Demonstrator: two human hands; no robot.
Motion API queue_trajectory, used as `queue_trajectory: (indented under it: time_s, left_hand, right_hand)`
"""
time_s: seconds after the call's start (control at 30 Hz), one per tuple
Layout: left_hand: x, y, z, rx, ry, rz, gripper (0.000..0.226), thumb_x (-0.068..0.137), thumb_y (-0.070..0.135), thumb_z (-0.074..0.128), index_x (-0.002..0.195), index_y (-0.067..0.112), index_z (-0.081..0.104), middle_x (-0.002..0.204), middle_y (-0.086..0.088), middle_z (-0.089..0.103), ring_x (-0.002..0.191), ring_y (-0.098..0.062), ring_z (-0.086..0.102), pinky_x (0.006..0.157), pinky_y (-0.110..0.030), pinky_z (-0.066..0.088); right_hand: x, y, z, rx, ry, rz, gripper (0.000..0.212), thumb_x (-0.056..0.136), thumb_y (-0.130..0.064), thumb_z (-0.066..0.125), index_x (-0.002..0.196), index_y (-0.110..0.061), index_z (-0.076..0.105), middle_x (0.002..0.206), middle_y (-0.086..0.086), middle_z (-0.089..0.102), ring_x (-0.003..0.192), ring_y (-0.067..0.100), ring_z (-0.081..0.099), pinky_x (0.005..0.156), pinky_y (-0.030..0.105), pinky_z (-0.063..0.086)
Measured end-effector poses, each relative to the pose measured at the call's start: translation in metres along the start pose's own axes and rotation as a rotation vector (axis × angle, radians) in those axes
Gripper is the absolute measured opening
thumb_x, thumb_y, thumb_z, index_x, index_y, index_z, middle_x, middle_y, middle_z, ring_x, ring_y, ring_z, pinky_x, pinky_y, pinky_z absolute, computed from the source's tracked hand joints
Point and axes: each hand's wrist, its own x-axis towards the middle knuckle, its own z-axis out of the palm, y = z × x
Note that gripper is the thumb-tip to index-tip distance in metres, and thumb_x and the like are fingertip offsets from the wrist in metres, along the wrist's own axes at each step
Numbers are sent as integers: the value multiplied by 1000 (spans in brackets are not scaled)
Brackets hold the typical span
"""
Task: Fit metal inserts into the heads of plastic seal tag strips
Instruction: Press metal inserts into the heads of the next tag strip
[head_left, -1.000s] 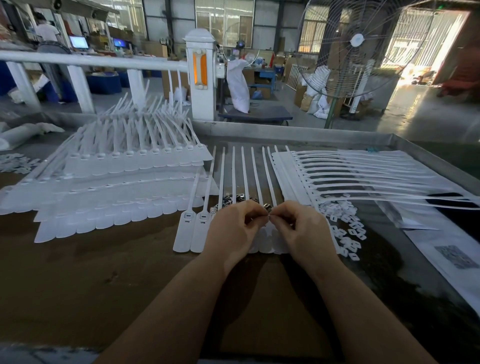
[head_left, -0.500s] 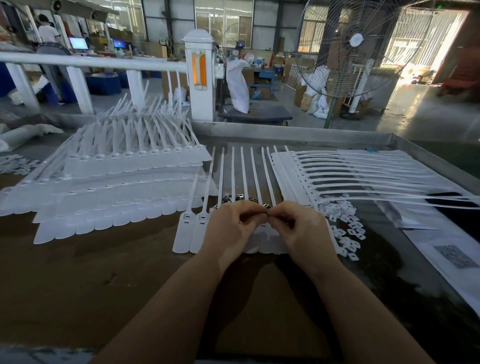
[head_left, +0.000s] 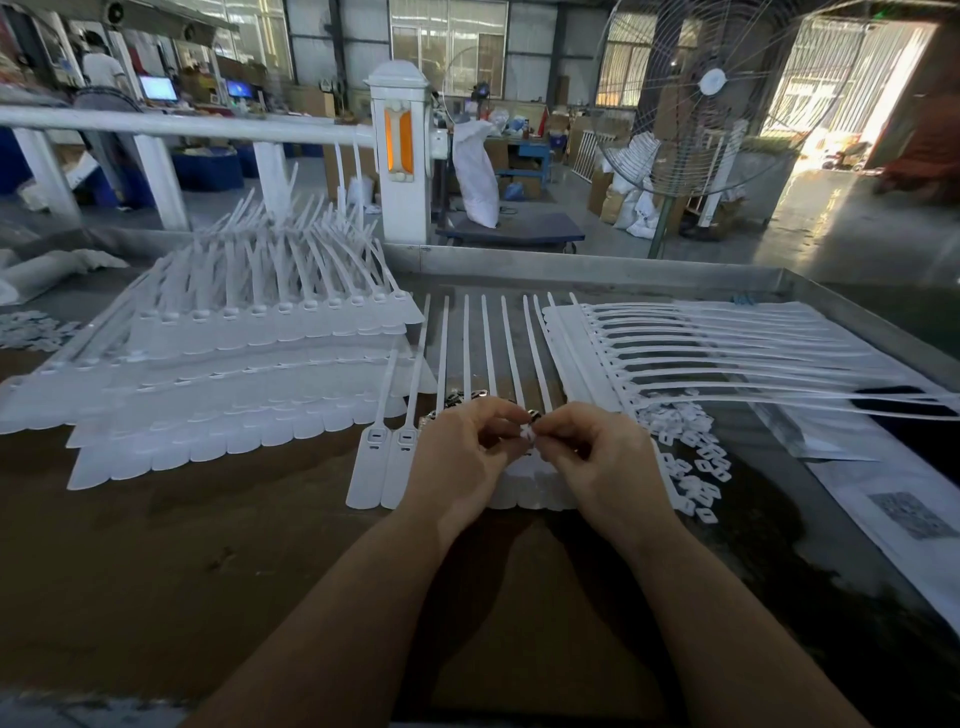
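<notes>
A row of joined white seal tag strips (head_left: 387, 457) lies flat on the brown table in front of me, tails pointing away. My left hand (head_left: 462, 457) and my right hand (head_left: 597, 462) meet above the heads of this row, fingers curled. Between their fingertips sits a small white plastic piece (head_left: 528, 432) with a dark metal insert (head_left: 534, 414) at its top. Both hands pinch it. A small heap of shiny metal inserts (head_left: 457, 402) lies just behind my left hand, partly hidden. My hands cover most of the row's heads.
Stacked sheets of white strips (head_left: 249, 364) fill the left of the table. More strip sheets (head_left: 727, 353) lie at the right, with loose white plastic caps (head_left: 696, 467) scattered beside them. A metal rim (head_left: 597, 270) edges the table's far side. A standing fan (head_left: 711, 93) is beyond.
My fingertips have shifted slightly around the small piece and it now shows more clearly between them. Both hands stay at the same spot over the strip heads.
</notes>
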Motion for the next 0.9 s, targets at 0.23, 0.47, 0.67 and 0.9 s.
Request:
queue_trajectory:
  time_s: [0.23,0.47,0.67,0.9]
  left_hand:
    - [-2,1,2,108,-17,49,15,86,20,65,99,26,69,85,16,66,81,7,59,71,-1,40]
    - [-3,1,1,157,44,85,17,87,21,64,101,22,72,85,15,60,75,9,51,71,2,36]
    - [-2,0,1,154,61,55,18,89,19,61,105,21,70,91,16,58,84,4,51,75,2,35]
    - [-1,-1,3,205,108,53,17,89,18,61,104,17,68,95,8,67,83,2,54,73,2,37]
  right_hand:
    - [1,1,1,-1,-9,-3,8,80,-4,68,85,-10,70,76,-6,66,74,0,60,70,5,45]
    - [0,0,2,-22,-1,-4,7,80,-5,69,84,-11,70,75,-7,65,72,-1,59,69,7,46]
    - [-1,9,-1,-308,187,211,7,87,-12,61,88,-15,67,76,-6,63,72,14,58,85,38,49]
    - [-1,14,-5,-444,260,445,21,88,-11,54,107,-18,62,105,-1,64,101,18,55,97,38,38]
